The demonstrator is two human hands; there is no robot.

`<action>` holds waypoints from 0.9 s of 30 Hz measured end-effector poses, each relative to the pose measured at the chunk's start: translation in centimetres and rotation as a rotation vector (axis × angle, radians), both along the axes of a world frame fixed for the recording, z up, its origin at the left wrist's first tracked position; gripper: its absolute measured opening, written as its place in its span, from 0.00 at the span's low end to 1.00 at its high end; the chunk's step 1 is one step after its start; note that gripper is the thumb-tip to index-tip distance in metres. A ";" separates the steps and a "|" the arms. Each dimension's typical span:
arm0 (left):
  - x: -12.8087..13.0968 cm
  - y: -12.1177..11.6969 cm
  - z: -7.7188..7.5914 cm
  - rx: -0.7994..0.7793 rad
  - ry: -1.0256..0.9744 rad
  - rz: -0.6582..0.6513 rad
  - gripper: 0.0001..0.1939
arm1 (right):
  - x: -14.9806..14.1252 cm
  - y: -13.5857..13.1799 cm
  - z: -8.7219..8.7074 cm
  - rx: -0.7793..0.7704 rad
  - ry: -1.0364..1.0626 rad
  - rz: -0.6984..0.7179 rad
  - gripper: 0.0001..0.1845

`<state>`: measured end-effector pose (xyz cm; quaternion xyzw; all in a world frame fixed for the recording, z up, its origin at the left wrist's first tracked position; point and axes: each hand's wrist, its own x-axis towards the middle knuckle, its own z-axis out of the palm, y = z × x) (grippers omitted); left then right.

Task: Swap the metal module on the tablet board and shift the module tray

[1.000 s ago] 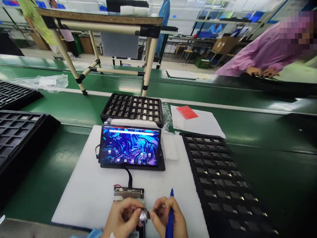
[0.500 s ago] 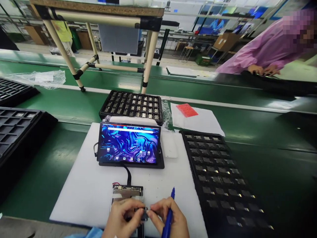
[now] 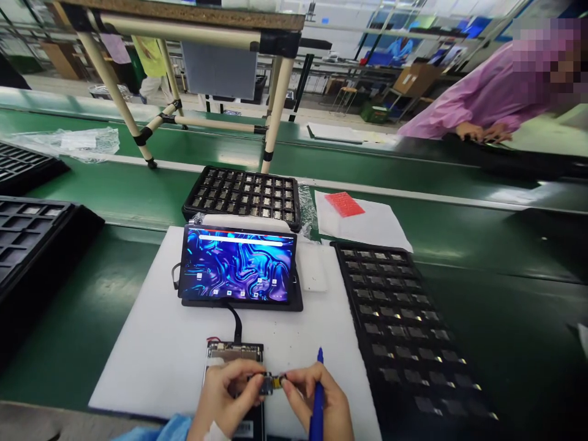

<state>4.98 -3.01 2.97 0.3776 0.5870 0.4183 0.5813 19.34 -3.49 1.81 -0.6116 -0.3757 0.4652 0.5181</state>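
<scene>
My left hand (image 3: pixel 225 395) pinches a small dark electronic module (image 3: pixel 267 385) between thumb and fingertips. A yellow flex cable (image 3: pixel 277 382) sticks out of its right side, and my right hand (image 3: pixel 324 398) is closed on the dark far end of that cable. Tucked across the right fingers is a blue pen (image 3: pixel 318 392), tip pointing up. Below the left hand lies an opened device (image 3: pixel 239 351) with bare circuit board, partly hidden by the hand. A black ribbon cable (image 3: pixel 236 324) runs from it toward a lit tablet (image 3: pixel 239 263) propped at a tilt.
White foam (image 3: pixel 147 343) lies under the work. A black tray (image 3: pixel 367 318) of small modules stands right, another tray (image 3: pixel 243 193) behind the tablet, more trays (image 3: pixel 41 245) left. Red bubble wrap (image 3: pixel 344 204) rests on white sheeting. A person (image 3: pixel 500 92) in pink works across the line.
My hands have moved slightly apart and up. The module now faces differently, with its yellow flex cable showing between the hands. More of the device's lower part shows.
</scene>
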 end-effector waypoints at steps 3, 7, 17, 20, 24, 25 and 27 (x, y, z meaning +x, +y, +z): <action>0.2 -0.1 0.1 0.022 0.012 0.025 0.26 | 0.3 -0.1 -0.4 -0.015 -0.017 0.021 0.24; 0.7 -0.3 0.2 0.105 0.092 0.099 0.23 | 0.0 -0.5 -0.8 -0.008 -0.026 0.021 0.26; 1.4 -0.9 -0.2 0.161 0.121 0.163 0.20 | -1.1 -0.8 -0.6 0.022 0.019 0.077 0.29; 1.3 -0.7 0.0 0.153 0.109 0.178 0.20 | -1.0 -0.9 -0.7 0.036 -0.031 0.055 0.27; 1.2 -0.5 0.0 0.149 0.094 0.176 0.20 | -1.2 -1.3 -0.6 0.202 -0.197 -0.038 0.20; 1.2 -0.6 -0.1 0.154 0.094 0.171 0.19 | -1.3 -1.4 -0.5 0.271 -0.267 -0.047 0.16; 1.1 -0.7 -0.3 0.185 0.121 0.154 0.18 | -1.7 -1.5 -0.2 0.385 -0.404 -0.053 0.09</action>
